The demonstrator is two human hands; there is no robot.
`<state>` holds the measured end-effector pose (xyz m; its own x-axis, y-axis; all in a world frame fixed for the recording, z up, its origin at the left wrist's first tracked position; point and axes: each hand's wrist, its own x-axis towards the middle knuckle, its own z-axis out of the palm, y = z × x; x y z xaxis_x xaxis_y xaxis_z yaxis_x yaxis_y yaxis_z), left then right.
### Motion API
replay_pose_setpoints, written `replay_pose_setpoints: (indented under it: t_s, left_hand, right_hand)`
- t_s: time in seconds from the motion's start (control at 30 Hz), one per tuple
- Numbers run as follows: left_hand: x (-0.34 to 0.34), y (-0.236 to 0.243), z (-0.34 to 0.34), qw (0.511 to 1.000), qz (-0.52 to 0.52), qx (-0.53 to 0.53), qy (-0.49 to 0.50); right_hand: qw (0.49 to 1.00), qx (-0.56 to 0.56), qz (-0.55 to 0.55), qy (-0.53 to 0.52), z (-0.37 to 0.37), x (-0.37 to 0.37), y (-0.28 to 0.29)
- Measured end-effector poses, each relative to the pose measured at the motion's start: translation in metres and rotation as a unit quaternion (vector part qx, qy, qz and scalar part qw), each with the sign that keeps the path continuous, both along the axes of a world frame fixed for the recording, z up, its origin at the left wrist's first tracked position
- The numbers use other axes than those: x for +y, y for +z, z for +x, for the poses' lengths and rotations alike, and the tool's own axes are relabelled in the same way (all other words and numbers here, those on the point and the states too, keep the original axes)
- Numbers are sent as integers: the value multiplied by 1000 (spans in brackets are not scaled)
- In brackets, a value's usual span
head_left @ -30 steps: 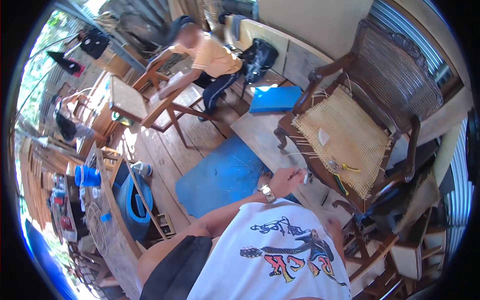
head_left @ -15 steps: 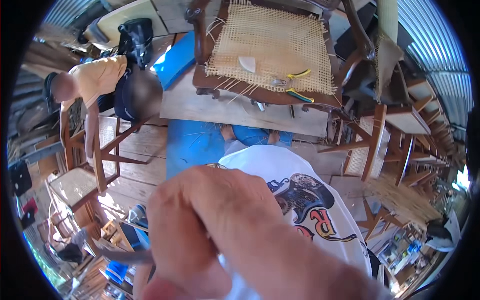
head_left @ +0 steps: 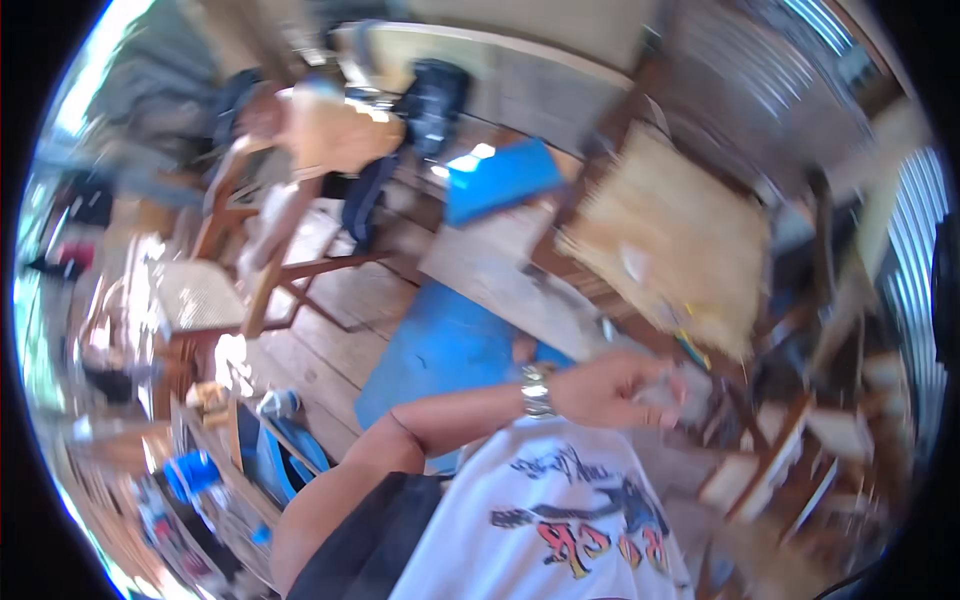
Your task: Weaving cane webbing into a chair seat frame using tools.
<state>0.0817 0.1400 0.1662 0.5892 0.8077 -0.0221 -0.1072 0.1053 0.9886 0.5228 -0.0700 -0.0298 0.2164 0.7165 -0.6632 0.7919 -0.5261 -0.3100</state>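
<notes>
Your left hand (head_left: 610, 390) out past white shirt (head_left: 465, 545), fingers curled by blurry greyish thing (head_left: 700, 393), can't tell if gripping; woven chair seat (head_left: 672, 235) just beyond.

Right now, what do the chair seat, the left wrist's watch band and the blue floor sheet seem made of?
Chair seat: probably cane, matte; straw-coloured with a ragged edge, though blur hides the weave.
Watch band: likely polished metal; silvery glints and link-like segments.
Blue floor sheet: perhaps plastic or rubber, smooth; fairly even colour, but blur leaves it open.
</notes>
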Motion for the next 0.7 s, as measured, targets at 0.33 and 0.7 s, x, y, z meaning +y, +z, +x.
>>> replay_pose_setpoints:
  t_s: [0.33, 0.7]
  left_hand:
    - [-92, -131, -76, 961, -213, 31, -173]
    - [-117, -133, -45, 964, -131, 227, 40]
  right_hand:
    - [997, -42, -32, 63, 1, 101, 19]
    - [973, 175, -10, 151, -111, 177, 77]
